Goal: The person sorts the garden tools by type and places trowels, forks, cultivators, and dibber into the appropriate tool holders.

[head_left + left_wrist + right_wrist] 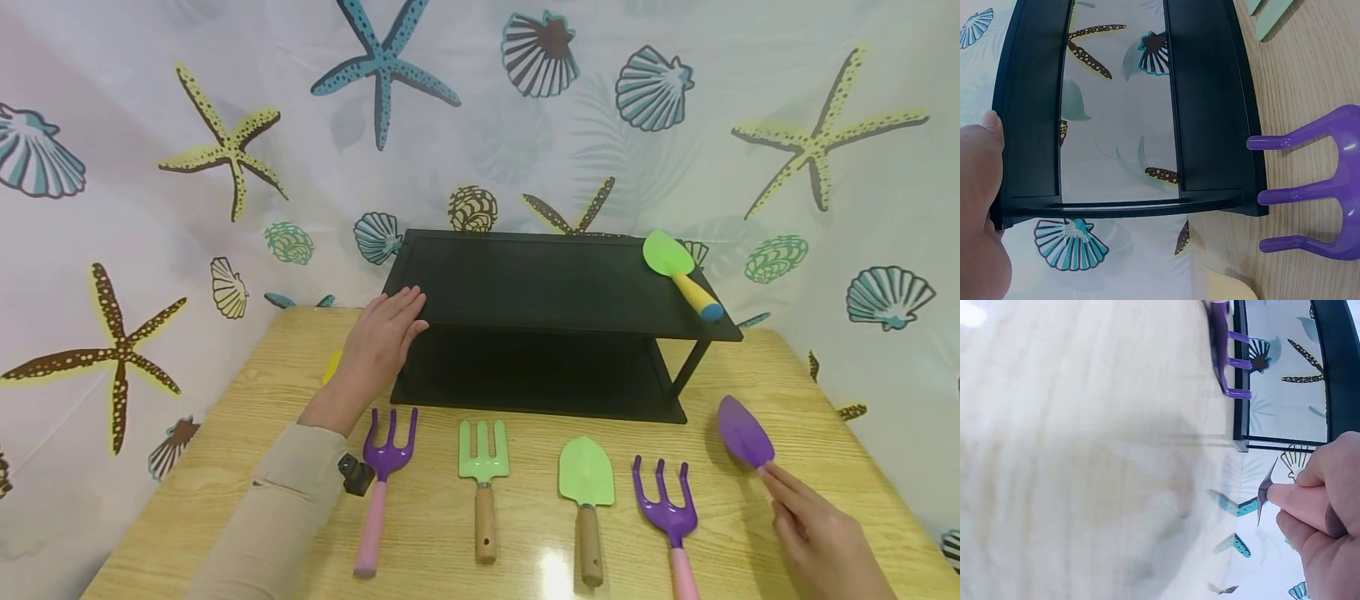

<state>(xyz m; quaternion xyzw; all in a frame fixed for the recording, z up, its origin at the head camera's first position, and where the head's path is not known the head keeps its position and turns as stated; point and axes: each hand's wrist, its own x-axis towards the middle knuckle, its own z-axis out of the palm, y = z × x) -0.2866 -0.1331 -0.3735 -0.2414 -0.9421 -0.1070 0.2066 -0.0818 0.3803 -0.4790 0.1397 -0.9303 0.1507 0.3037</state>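
My right hand point(823, 533) grips the pink handle point(1300, 503) of a purple hand trowel point(745, 433), whose blade is raised off the table at the right of the black two-tier shelf point(517, 279). My left hand point(378, 337) rests on the left end of the shelf's top with its fingers straight. The left wrist view shows part of that hand against the shelf's edge. A green trowel point(667, 252) with a yellow handle and blue tip lies on the top tier's right end.
Before the shelf lie a purple hand fork point(388, 457), a green fork point(483, 467), a green trowel point(587, 471) and another purple fork point(667, 512). Something yellow point(332, 365) shows partly behind my left wrist. A seashell-print cloth point(480, 125) hangs behind the wooden table point(442, 550).
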